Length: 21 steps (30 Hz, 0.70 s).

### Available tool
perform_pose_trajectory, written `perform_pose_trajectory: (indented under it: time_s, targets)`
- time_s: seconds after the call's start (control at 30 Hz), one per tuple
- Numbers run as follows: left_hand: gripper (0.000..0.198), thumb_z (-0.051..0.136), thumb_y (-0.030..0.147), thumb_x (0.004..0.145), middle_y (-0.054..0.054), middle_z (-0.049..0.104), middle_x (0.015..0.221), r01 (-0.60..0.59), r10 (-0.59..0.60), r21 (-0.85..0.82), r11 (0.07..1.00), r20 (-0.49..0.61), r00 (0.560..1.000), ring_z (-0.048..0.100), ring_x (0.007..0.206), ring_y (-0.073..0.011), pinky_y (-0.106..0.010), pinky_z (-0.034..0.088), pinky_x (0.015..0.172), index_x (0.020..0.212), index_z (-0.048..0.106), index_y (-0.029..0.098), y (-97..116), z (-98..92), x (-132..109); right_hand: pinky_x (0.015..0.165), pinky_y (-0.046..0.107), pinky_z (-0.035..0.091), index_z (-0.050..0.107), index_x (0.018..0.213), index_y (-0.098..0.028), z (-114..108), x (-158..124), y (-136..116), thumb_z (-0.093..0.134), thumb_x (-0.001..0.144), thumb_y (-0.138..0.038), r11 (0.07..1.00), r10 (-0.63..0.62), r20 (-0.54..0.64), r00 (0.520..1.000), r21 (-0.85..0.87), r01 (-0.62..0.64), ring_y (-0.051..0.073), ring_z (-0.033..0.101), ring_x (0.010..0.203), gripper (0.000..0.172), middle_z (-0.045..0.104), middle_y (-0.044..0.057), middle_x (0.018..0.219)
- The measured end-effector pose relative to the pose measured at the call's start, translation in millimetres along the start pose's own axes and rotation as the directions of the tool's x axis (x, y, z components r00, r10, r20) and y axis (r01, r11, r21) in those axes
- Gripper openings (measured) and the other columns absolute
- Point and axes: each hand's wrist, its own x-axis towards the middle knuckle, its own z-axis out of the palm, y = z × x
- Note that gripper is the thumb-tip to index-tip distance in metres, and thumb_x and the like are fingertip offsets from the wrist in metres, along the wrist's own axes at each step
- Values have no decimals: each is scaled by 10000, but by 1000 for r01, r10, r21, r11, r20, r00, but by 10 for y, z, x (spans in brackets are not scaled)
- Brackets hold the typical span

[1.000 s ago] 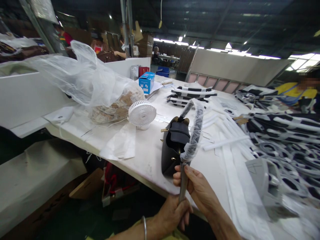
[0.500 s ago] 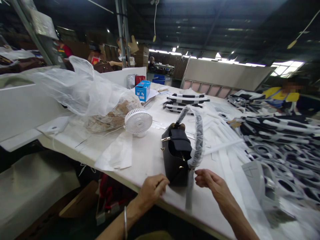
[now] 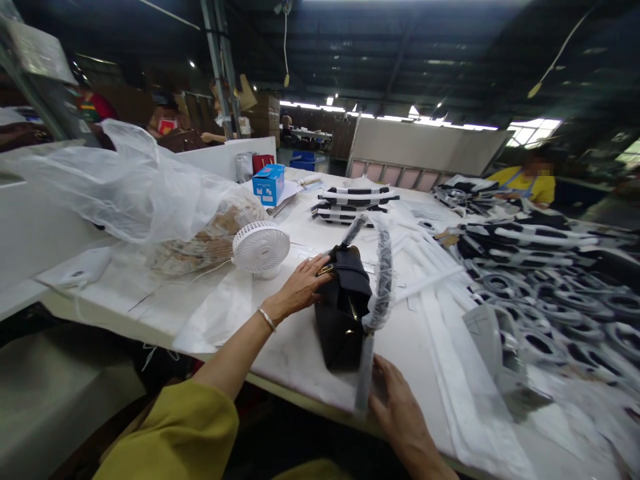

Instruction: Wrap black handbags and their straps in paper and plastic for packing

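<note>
A black handbag (image 3: 340,333) stands upright near the front edge of the white table (image 3: 295,367), its looped handle (image 3: 384,280) wrapped in clear plastic. My left hand (image 3: 304,285) lies on the bag's left side by the gold clasp, its fingers stretched out and apart. Below the handle, a pale strip (image 3: 365,377) hangs down the bag's right side. My right hand (image 3: 397,403) is beside that strip, low at the bag's right, with its fingers apart and partly bent. A silver bangle circles my left wrist.
Left of the bag are a white fan (image 3: 261,248) and a large plastic bag (image 3: 165,193) of brown material. A blue box (image 3: 269,185) and wrapped straps (image 3: 357,196) lie farther back. Many wrapped rings (image 3: 540,343) pile up at right, before a person in yellow (image 3: 530,181).
My left hand has moved up from the bag's lower front to its clasp side and opened. My right hand has lowered beside the strip and spread. The view has shifted right.
</note>
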Motion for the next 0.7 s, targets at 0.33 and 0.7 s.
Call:
perform_pose_trajectory:
  time_s: [0.33, 0.7]
  targets:
    - [214, 747, 251, 795, -110, 576, 1326, -61, 56, 115, 991, 46, 997, 444, 1349, -276, -492, 316, 1145, 977, 646, 200, -68, -173, 104, 1037, 433, 481, 624, 1228, -235, -39, 14, -116, 554, 859, -440, 936, 198, 6, 980, 297, -191, 281, 600, 1186, 428, 640, 90, 1283]
    - [112, 698, 311, 839, -19, 629, 843, 28, -40, 137, 990, 84, 996, 608, 787, -186, -318, 475, 783, 897, 649, 228, 878, -346, 131, 1055, 511, 440, 512, 1362, -214, -587, 172, 297, 579, 804, -684, 833, 241, -161, 957, 540, -119, 356, 512, 1279, 733, 540, 143, 1404]
